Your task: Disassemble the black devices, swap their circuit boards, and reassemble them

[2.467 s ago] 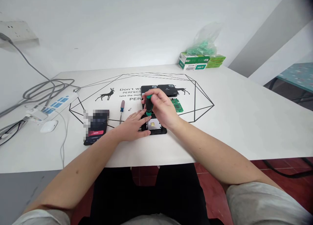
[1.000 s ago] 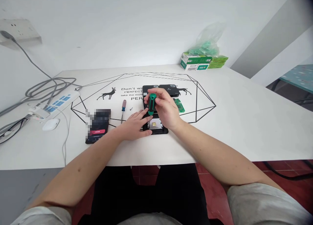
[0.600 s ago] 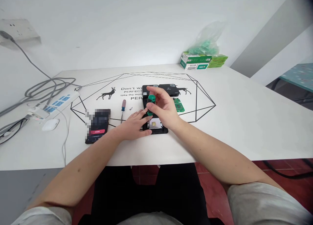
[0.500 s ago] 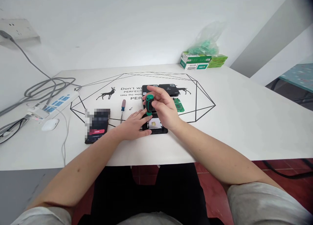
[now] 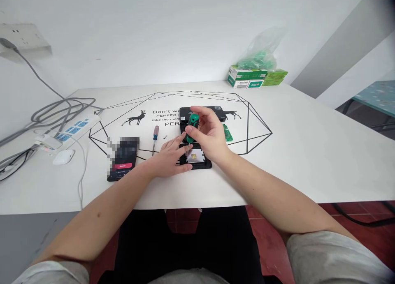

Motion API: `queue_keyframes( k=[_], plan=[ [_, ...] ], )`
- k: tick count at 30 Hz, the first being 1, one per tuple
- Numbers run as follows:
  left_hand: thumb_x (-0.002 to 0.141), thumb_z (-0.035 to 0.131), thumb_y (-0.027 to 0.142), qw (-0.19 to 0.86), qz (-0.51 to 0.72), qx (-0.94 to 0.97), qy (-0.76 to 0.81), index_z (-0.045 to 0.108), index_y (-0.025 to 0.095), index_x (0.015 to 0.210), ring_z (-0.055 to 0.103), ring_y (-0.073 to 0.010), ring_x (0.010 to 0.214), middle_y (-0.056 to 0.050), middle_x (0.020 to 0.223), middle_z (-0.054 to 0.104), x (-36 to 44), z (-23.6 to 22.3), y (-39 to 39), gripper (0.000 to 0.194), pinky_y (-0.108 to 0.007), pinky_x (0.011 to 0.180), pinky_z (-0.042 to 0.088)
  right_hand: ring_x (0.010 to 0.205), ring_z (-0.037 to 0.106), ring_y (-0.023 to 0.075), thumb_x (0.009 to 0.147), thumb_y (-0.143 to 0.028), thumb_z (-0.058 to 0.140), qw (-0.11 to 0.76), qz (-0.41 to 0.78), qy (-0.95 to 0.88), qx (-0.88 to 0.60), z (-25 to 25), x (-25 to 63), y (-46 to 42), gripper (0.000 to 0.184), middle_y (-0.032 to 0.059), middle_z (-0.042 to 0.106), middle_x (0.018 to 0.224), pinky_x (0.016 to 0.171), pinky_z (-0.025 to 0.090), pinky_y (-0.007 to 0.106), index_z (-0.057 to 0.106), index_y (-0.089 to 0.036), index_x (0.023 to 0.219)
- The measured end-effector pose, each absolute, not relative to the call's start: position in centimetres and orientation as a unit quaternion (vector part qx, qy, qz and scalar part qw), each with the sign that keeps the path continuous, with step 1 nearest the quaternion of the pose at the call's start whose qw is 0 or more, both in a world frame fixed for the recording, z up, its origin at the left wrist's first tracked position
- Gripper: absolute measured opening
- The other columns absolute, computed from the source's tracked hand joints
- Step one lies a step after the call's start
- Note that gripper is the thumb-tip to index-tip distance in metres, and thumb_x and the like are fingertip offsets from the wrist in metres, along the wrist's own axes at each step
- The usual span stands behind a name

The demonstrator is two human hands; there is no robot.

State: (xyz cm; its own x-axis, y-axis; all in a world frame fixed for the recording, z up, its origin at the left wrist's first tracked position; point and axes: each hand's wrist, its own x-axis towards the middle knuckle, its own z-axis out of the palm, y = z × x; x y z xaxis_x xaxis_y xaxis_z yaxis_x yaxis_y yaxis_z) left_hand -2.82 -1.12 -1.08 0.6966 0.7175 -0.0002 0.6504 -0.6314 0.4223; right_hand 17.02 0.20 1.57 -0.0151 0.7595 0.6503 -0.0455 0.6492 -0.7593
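Note:
My right hand (image 5: 211, 136) is closed round the green and black handle of a screwdriver (image 5: 193, 121). Its shaft points down, slightly tilted, to the left part of an open black plastic casing (image 5: 203, 165). Inside the casing lies a silvery plate with a small gold square (image 5: 194, 155). My left hand (image 5: 168, 158) rests with its fingers spread, thumb and forefinger touching the casing's left side. The screwdriver's tip is too small to make out. Behind my right hand, partly hidden, are black device housings (image 5: 217, 112) and a green circuit board (image 5: 228, 133).
A second screwdriver (image 5: 156, 134) and several tiny dark screws (image 5: 166, 137) lie left of the casing. Farther left are a phone (image 5: 126, 160), a white earbud case (image 5: 63, 157) and a power strip (image 5: 74, 132) with grey cables. Green-white boxes (image 5: 247, 74) stand at the back right.
The screwdriver's handle has tilted to the right and away from me, and my right fingers have shifted around it. My left hand has barely moved.

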Motion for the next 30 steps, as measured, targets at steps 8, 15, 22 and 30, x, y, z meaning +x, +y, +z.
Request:
queue_keyframes(
  k=[8,15,22,30],
  plan=[
    [0.104,0.064,0.027,0.104,0.231,0.902,0.351,0.069,0.024,0.094,0.059,-0.029,0.136,-0.009,0.138,0.069,-2.5,-1.5,-0.7,0.011,-0.051,0.115,0.042,0.102,0.066,0.0221,0.087,-0.059,0.082,0.665,0.304,-0.614,-0.296,1.8,17.4,0.5,0.05,0.0039,0.065,0.115,0.08,0.068,0.041,0.061,-0.035,0.126],
    [0.102,0.063,0.02,0.031,0.244,0.82,0.517,0.073,0.024,0.1,0.062,-0.0322,0.127,-0.008,0.123,0.073,-3.1,-1.6,0.4,0.011,-0.054,0.109,0.045,0.099,0.065,0.0219,0.089,-0.056,0.082,0.704,0.282,-0.577,-0.304,2.1,18.3,1.2,0.048,0.0028,0.06,0.106,0.071,0.067,0.038,0.059,-0.036,0.126],
    [0.103,0.06,0.026,-0.006,0.261,0.744,0.615,0.066,0.026,0.144,0.054,-0.0395,0.14,-0.014,0.148,0.065,-3.6,-1.3,1.2,0.042,-0.062,0.11,0.047,0.097,0.064,0.0207,0.087,-0.055,0.083,0.683,0.31,-0.575,-0.328,2.1,18.1,1.0,0.047,0.0024,0.062,0.108,0.069,0.064,0.036,0.061,-0.034,0.123],
    [0.099,0.069,0.052,0.144,0.192,0.892,0.383,0.068,0.025,0.139,0.037,-0.0375,0.158,-0.013,0.164,0.053,-2.5,-1.9,-0.6,0.048,-0.061,0.13,0.031,0.092,0.062,0.0195,0.088,-0.045,0.082,0.684,0.285,-0.575,-0.345,2.1,18.3,1.4,0.038,0.0018,0.063,0.104,0.071,0.059,0.035,0.064,-0.034,0.119]
  ],
)
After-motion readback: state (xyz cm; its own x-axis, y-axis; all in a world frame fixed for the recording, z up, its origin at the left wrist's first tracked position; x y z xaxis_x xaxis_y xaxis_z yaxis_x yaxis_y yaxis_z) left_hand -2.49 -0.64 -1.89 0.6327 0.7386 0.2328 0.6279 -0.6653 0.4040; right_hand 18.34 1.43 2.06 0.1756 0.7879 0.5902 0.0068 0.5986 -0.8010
